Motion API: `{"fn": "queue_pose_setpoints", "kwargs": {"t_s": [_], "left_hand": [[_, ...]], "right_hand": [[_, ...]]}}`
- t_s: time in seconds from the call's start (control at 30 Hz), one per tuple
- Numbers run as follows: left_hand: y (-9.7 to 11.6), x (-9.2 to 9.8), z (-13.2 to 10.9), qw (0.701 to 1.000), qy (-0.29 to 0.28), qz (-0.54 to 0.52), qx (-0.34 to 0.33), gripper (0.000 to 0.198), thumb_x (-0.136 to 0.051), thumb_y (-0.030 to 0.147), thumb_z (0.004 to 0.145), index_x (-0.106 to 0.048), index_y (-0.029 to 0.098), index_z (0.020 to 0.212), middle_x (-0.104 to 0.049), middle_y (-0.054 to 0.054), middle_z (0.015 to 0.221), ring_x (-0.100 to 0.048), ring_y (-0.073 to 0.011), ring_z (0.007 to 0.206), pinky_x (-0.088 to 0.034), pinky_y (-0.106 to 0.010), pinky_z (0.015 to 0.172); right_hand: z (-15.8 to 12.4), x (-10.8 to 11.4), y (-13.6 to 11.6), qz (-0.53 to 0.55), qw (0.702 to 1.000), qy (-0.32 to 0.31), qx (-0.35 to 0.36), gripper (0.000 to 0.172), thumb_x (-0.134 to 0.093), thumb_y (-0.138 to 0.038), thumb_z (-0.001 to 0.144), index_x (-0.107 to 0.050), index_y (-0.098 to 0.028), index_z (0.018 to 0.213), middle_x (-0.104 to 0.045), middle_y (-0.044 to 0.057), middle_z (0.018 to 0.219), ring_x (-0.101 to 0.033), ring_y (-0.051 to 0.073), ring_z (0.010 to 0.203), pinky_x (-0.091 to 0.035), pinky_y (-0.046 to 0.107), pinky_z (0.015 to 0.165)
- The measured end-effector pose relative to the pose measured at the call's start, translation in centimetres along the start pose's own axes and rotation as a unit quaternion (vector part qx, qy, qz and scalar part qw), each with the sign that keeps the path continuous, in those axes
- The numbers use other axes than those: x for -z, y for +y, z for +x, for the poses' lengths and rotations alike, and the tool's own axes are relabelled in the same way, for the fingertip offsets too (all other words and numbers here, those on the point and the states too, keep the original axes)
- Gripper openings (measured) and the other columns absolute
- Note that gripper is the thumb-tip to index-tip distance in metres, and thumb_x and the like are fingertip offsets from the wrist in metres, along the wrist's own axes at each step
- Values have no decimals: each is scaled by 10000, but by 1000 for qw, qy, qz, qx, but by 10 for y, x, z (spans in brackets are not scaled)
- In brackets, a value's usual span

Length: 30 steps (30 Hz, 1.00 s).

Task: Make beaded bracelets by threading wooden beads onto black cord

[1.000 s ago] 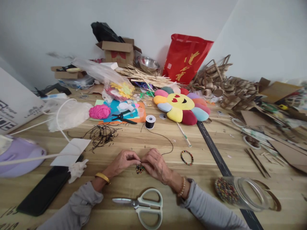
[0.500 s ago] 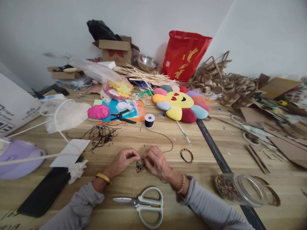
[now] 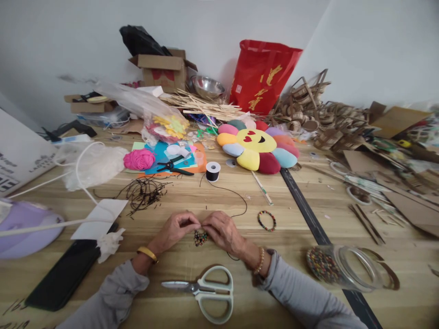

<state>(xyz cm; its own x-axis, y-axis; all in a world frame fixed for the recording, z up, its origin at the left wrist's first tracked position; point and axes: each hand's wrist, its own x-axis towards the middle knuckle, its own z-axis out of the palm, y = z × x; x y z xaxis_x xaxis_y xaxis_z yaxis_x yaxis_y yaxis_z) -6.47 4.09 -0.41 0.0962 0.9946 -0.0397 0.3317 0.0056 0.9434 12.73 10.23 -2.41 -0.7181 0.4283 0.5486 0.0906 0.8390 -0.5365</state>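
My left hand (image 3: 180, 230) and my right hand (image 3: 222, 233) meet at their fingertips above the table, both closed in a pinch. Thin black cord (image 3: 242, 197) curves from a white-rimmed spool (image 3: 213, 172) to my right hand, which grips it; part of it shows again below that wrist. What my left fingertips pinch is too small to make out. Just under the fingertips lies a small cluster of coloured beads (image 3: 200, 238), partly hidden by my right hand. A finished-looking beaded bracelet (image 3: 266, 221) rests to the right. Nearer me lie scissors (image 3: 206, 292) with pale handles.
On the right a clear jar (image 3: 324, 265) of beads lies on its side. Black cord scraps (image 3: 146, 194), pliers (image 3: 174, 168) and pink yarn (image 3: 139, 159) sit at the left. Beyond are a flower cushion (image 3: 257, 146) and a red bag (image 3: 262, 77). A black phone (image 3: 63, 274) lies near left.
My right hand's fingers have straightened and drawn closer to my left fingertips, both pinching together. The view has shifted very slightly; the things on the table stay in place.
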Motion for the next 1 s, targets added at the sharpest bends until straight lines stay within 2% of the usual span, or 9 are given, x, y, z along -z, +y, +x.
{"fn": "queue_pose_setpoints", "kwargs": {"t_s": [0.1, 0.23, 0.4, 0.7, 1.0], "left_hand": [[-1, -1, -1, 999, 6, 37, -14, 175, -625, 286, 784, -663, 130, 714, -635, -37, 712, -571, -159, 699, -455, -266, 676], [-3, -2, 0, 993, -3, 91, -70, 124, -645, 253, 774, -688, 136, 769, -617, -38, 710, -565, -158, 687, -454, -256, 636], [-5, -1, -1, 973, -44, 181, -136, 96, -630, 202, 798, -700, 169, 742, -646, -40, 716, -571, -170, 735, -441, -299, 753], [-10, 0, -2, 966, -51, 203, -155, 134, -583, 189, 839, -696, 179, 768, -659, -45, 768, -580, -173, 766, -432, -323, 824], [-12, -3, -3, 956, -48, 236, -166, 150, -566, 194, 850, -702, 174, 789, -660, -56, 781, -583, -173, 776, -451, -293, 756]], "right_hand": [[-1, 1, 1, -13, 1000, -11, -9, 137, -465, -213, 947, -588, -178, 894, -627, 62, 821, -551, 173, 778, -449, 306, 746], [0, 3, 0, -20, 1000, -4, -23, 155, -454, -213, 948, -591, -172, 888, -617, 65, 823, -539, 177, 785, -444, 306, 736], [1, 3, 0, -14, 1000, 3, -27, 151, -451, -202, 942, -579, -172, 867, -610, 61, 808, -536, 174, 767, -442, 303, 716], [1, 4, 0, -16, 1000, 6, -20, 155, -436, -204, 942, -566, -174, 861, -602, 64, 796, -531, 178, 753, -443, 303, 707], [0, 3, 1, -20, 1000, 7, -19, 139, -448, -198, 935, -559, -178, 854, -603, 61, 789, -538, 177, 745, -446, 299, 702]]}}
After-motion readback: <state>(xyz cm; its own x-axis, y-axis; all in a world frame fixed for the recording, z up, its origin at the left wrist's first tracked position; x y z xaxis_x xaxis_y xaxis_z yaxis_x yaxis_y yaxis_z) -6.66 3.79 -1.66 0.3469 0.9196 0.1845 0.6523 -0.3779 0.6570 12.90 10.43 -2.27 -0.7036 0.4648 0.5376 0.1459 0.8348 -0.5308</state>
